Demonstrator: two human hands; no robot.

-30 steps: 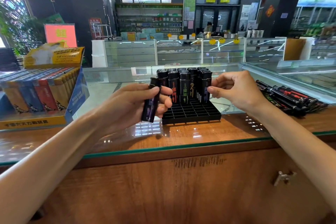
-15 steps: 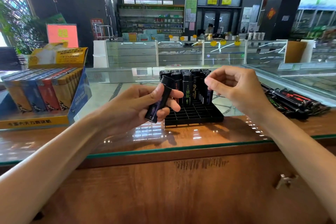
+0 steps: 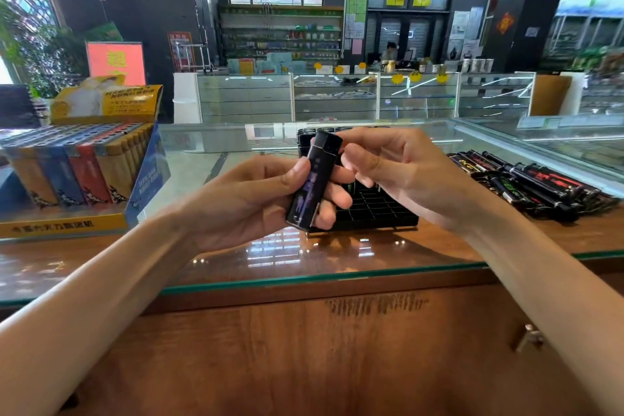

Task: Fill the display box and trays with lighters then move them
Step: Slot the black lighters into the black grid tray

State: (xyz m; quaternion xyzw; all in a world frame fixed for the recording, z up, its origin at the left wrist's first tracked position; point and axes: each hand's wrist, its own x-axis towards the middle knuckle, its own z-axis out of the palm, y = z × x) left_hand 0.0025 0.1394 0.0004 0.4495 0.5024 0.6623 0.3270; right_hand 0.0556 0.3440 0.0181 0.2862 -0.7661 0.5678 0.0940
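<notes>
my left hand (image 3: pixel 256 203) grips one black lighter (image 3: pixel 312 179): thumb pressed on the near face, fingers curled round the far side. the lighter has a purple print and is held in the air, tilted, with the cap up and leaning right and the base low. it is above the near-middle part of the counter top (image 3: pixel 304 267), in front of the black tray (image 3: pixel 374 209).

my right hand (image 3: pixel 408 176) is just beside the cap of the lighter. its fingers are curled, with thumb and forefinger tips close to the cap. i cannot tell whether they touch it, pinch it or stay apart from it.

the black tray stands on the counter top near the middle, behind both hands. its near cells show as bare grid. upright lighters (image 3: pixel 304 142) stand in its far rows, mostly hidden by my hands.

a pile of loose lighters (image 3: pixel 526 182) lies flat toward the right edge of the counter top, near the tray but apart from it.

the display box (image 3: pixel 84 172) stands at the left edge of the counter top. it holds rows of lighters in yellow, blue and red, and its yellow flap stands up at the back.
</notes>
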